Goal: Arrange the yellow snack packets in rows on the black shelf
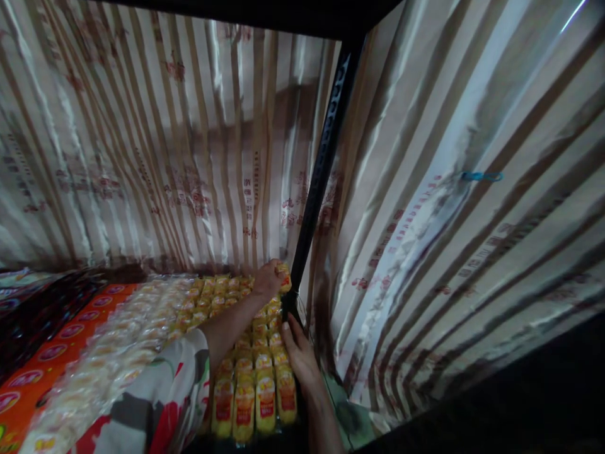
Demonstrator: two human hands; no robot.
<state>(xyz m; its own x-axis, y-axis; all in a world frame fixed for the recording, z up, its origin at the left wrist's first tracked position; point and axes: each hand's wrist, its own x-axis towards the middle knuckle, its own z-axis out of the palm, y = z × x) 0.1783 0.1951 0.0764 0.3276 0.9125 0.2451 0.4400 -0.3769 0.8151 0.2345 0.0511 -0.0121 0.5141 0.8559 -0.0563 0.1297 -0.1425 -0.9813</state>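
My left hand [268,279] reaches to the far back corner of the shelf, its fingers closed on a small yellow wrapped snack packet [284,275] with a reddish label. Below and around it stand rows of similar yellow snack packets [265,398], packed side by side. My right hand [299,352] lies along the right edge of these rows, near the foot of the dark post. Its fingers are stretched out, with the tips by the packets at the post; whether they touch them I cannot tell.
A dark perforated metal post [324,154] rises at the corner. Striped printed sheeting [227,145] hangs behind and to the right, with a blue tie [482,176] on it. Clear-wrapped pale packets [118,334], an orange printed strip [61,343] and dark packets [42,318] lie left.
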